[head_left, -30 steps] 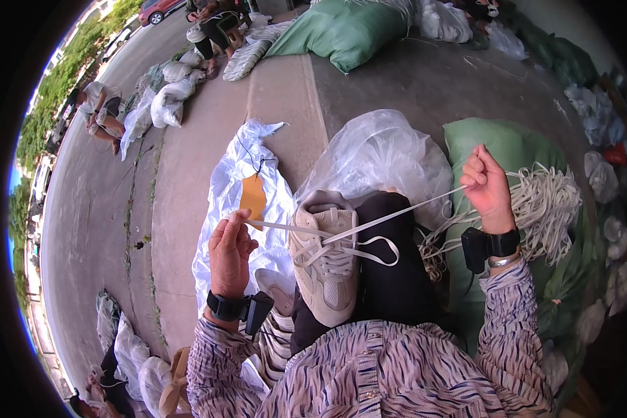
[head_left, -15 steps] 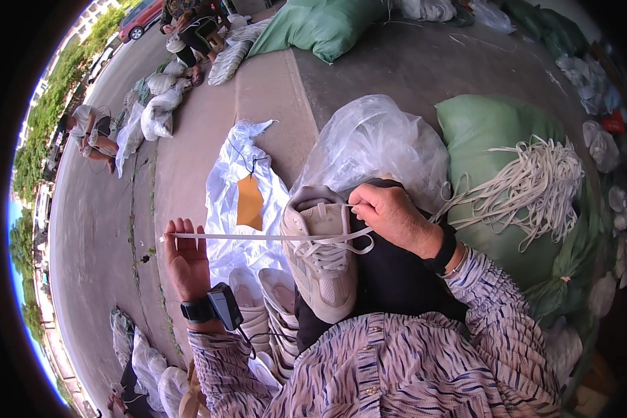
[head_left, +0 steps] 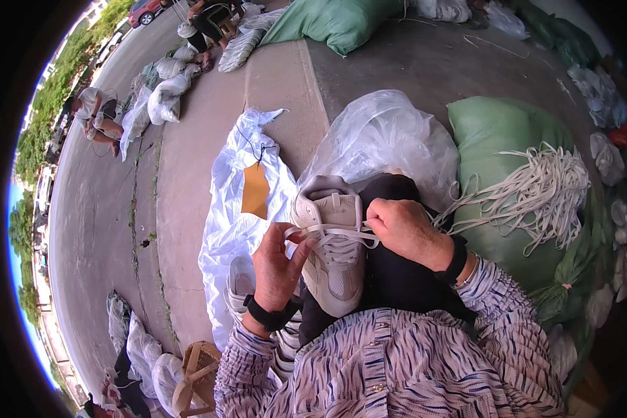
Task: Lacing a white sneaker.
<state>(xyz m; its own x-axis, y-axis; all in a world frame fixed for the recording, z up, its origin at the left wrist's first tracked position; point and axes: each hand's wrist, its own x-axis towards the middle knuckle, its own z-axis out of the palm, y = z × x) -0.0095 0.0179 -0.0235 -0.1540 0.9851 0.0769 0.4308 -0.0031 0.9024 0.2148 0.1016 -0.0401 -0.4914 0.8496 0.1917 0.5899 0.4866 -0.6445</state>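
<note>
A beige and white sneaker (head_left: 336,261) rests on my dark-trousered lap, its toe toward me and its lace partly threaded. My left hand (head_left: 277,268) is beside the shoe's left edge, thumb and fingers pinching a flat white shoelace (head_left: 320,228) that crosses the tongue. On the shoe's right side my right hand (head_left: 405,230) is closed, its fingertips pinching the lace near the eyelets. A tangled bundle of white laces (head_left: 536,188) lies on a green sack (head_left: 512,122) to my right.
Several more pale shoes (head_left: 242,275) stand partly hidden behind my left arm. A white woven sack (head_left: 223,209) and a clear plastic bag (head_left: 390,132) lie ahead. A wicker seat (head_left: 200,369) is at the lower left. Other people (head_left: 97,115) sit far left.
My left hand has moved right, from holding the lace stretched out at the left to pinching it next to the shoe. My right hand stays by the eyelets. The view has shifted slightly.
</note>
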